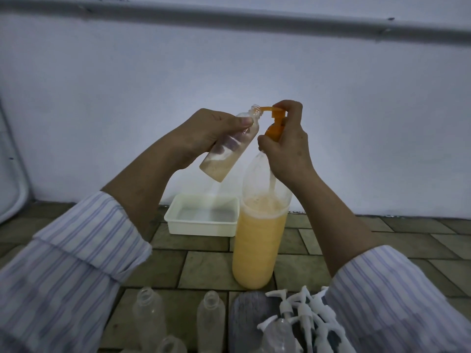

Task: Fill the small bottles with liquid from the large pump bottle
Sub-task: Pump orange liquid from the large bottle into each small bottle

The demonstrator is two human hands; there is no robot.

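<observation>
Seen from a head-worn camera looking down over a brick-patterned floor (204, 268) against a pale wall.

Left hand (204, 133): curled round a small clear plastic bottle (229, 146), thumb pinching near its shoulder, bottle held in the air and tilted so its open neck meets the orange spout. A shallow layer of pale liquid at the bottle's low end; mostly unfilled, so likely very light, with thin walls apt to dent under a hard squeeze. Best gripped mid-body, as here, leaving the neck clear.

Right hand (285, 138): wrapped over the orange pump head (276, 118) of the large pump bottle (260, 233), fingers curled on top and round the collar, apparently pressing down.

Large pump bottle: upright on the floor, about two-thirds full of opaque orange liquid, froth at the surface. Probably heavy and stable, though tall and narrow; a sideways push on the pump could tip it. Any drips likely to make the smooth plastic slippery.

Behind: a white rectangular tray (201, 226) holding shallow clear liquid. Nearest the camera: several empty small bottles (211, 319), uncapped, and a heap of white pump tops (305, 314).
</observation>
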